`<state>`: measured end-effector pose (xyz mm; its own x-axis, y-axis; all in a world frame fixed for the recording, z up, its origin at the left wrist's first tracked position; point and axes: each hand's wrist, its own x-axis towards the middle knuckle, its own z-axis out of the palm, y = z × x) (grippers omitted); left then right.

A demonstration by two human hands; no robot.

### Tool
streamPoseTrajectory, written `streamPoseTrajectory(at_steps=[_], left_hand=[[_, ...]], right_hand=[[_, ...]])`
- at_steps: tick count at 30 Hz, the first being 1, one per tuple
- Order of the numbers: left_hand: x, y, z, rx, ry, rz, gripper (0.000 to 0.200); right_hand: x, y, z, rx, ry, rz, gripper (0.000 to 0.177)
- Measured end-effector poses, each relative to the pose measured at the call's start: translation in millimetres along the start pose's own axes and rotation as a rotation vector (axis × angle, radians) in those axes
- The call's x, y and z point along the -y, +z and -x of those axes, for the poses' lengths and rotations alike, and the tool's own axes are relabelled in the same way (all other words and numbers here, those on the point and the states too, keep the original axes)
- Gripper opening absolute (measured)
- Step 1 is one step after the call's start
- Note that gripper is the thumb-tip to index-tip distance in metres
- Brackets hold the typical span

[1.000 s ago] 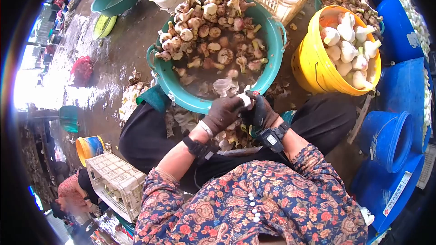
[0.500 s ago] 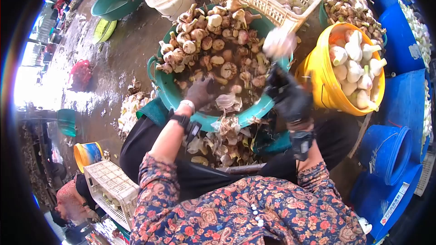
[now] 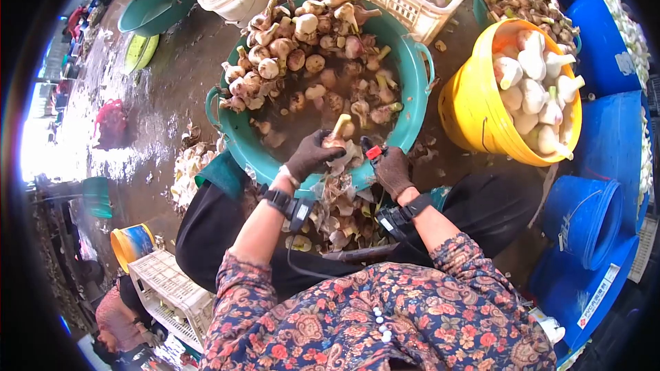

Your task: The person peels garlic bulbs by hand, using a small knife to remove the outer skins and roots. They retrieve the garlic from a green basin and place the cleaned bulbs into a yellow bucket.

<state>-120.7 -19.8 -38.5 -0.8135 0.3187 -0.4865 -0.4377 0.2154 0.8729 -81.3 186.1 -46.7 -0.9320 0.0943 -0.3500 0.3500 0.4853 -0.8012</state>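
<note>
Garlic bulb in left fingers, over tub

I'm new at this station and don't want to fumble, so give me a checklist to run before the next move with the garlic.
1. Left hand holds a garlic bulb: ok, stem pointing up.
2. Right hand free of bulbs: ok, none seen in it.
3. Red item at the right hand identified: cannot tell, too small.
4. Both hands gloved: ok.
5. Ample room in the yellow bucket: looks not ok, bulbs reach its rim.
6. More bulbs in the green tub: ok, many piled toward its far side.
</note>
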Motion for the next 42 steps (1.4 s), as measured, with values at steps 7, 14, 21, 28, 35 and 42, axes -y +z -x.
streamPoseTrajectory(at_steps=[7, 14, 21, 28, 35, 42], left_hand=[[-53.1, 55.4, 59.1, -0.217, 0.294, -0.580, 0.056], [-50.8, 51.0, 82.3, -0.216, 0.393, -0.629, 0.057], [-51.0, 50.5, 95.8, -0.066, 0.082, 0.246, 0.048], [-34.1, 73.7, 92.1, -0.320, 0.303, -0.009, 0.057], [-35.0, 47.8, 99.3, -0.347, 0.603, -1.079, 0.039], [-15.7, 56.9, 99.0, -0.330, 0.013, -0.201, 0.012]], right_hand=[[42.2, -21.1, 22.3, 0.041, -0.085, -0.073, 0.038], [34.0, -14.2, 33.0, 0.199, -0.260, -0.179, 0.033], [35.9, -10.6, 35.9, 0.380, -0.088, -0.707, 0.026], [52.6, -34.5, 50.1, 0.658, 0.144, -0.952, 0.046], [36.2, -6.0, 36.5, 0.724, -0.356, -0.696, 0.024], [-7.1, 22.8, 9.8, 0.696, -0.164, -0.658, 0.029]])
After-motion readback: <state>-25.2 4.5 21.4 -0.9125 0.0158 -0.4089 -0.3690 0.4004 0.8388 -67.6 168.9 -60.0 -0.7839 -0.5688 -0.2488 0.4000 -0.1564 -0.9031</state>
